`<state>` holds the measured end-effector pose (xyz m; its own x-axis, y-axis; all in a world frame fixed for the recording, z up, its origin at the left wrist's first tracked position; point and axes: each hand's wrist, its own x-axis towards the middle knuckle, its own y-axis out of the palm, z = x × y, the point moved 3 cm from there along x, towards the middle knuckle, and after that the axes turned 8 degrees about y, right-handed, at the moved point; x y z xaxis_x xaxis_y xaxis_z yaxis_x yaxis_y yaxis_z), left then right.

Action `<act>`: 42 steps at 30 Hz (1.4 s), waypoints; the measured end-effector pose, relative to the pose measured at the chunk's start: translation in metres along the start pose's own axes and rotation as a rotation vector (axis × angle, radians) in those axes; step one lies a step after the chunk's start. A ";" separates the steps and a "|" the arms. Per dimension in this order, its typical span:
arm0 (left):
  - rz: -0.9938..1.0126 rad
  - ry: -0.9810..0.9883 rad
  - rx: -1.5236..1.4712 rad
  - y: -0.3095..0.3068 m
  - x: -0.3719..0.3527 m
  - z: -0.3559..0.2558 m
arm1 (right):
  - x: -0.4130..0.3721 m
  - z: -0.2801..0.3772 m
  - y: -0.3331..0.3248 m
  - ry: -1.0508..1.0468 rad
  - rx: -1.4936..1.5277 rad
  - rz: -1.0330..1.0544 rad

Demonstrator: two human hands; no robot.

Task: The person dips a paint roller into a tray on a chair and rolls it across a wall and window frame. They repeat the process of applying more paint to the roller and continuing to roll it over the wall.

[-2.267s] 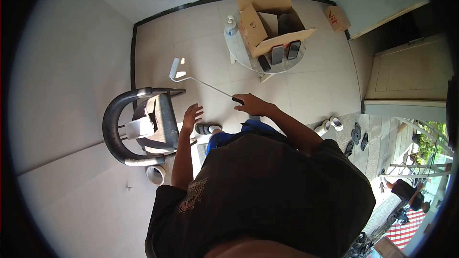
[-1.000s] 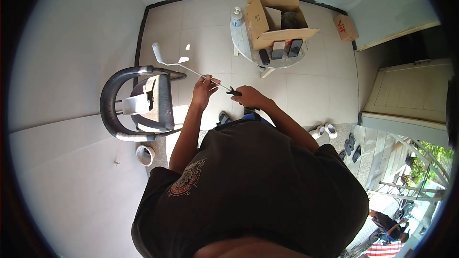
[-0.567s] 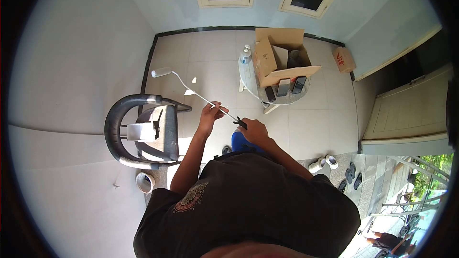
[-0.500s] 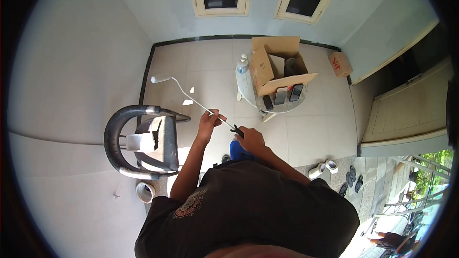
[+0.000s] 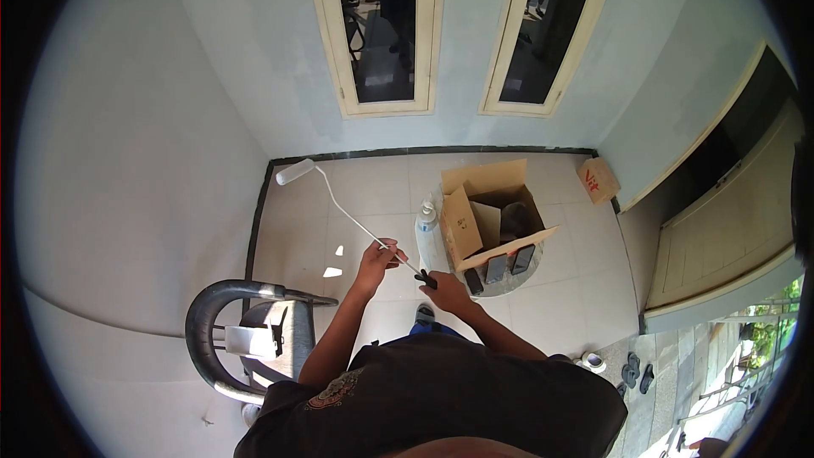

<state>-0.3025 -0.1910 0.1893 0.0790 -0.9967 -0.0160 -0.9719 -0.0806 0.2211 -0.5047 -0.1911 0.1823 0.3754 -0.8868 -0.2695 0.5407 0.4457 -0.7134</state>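
A paint roller stretches out in front of me to the upper left, with a white roller sleeve (image 5: 295, 171) on a thin bent metal rod (image 5: 343, 211). My right hand (image 5: 448, 292) is wrapped round its black handle (image 5: 426, 279). Further up, the fingers of my left hand (image 5: 376, 264) close on the rod. In the view, the sleeve lies over the floor's far left corner, by the dark skirting; no contact with the wall can be made out.
Ahead to the right, a small round table (image 5: 519, 283) bears an open cardboard box (image 5: 458, 222), a pump bottle (image 5: 426, 217) and several phone-like devices. To my left stands a black armchair (image 5: 203, 322) with a white container (image 5: 251, 342). A small carton (image 5: 599, 181) sits by the right wall.
The view has tilted up, showing more wall and windows. The roller sleeve now appears nearer the wall's base on the left. Both hands keep their hold; a foot shows below them.
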 end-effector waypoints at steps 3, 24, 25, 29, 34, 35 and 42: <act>-0.041 -0.005 0.006 -0.005 0.030 -0.007 | 0.018 0.011 -0.009 0.047 -0.021 -0.075; -0.033 0.110 -0.136 -0.165 0.203 -0.047 | 0.226 0.109 0.028 -0.105 0.492 0.176; 0.006 0.115 -0.134 -0.182 0.215 -0.054 | 0.243 0.121 0.035 -0.040 0.635 0.301; 0.030 0.168 -0.131 -0.245 0.244 -0.080 | 0.273 0.196 0.045 0.007 0.806 0.560; -0.038 0.192 -0.083 -0.313 0.273 -0.111 | 0.331 0.247 0.087 0.004 0.877 0.572; -0.051 0.196 -0.073 -0.324 0.278 -0.115 | 0.340 0.254 0.093 0.002 0.848 0.517; -0.003 0.185 -0.072 -0.364 0.339 -0.133 | 0.407 0.288 0.103 0.039 0.894 0.759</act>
<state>0.1076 -0.4995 0.2328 0.1276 -0.9786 0.1617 -0.9537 -0.0763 0.2908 -0.0794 -0.4706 0.1853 0.8141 -0.3525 -0.4615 0.5302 0.7754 0.3429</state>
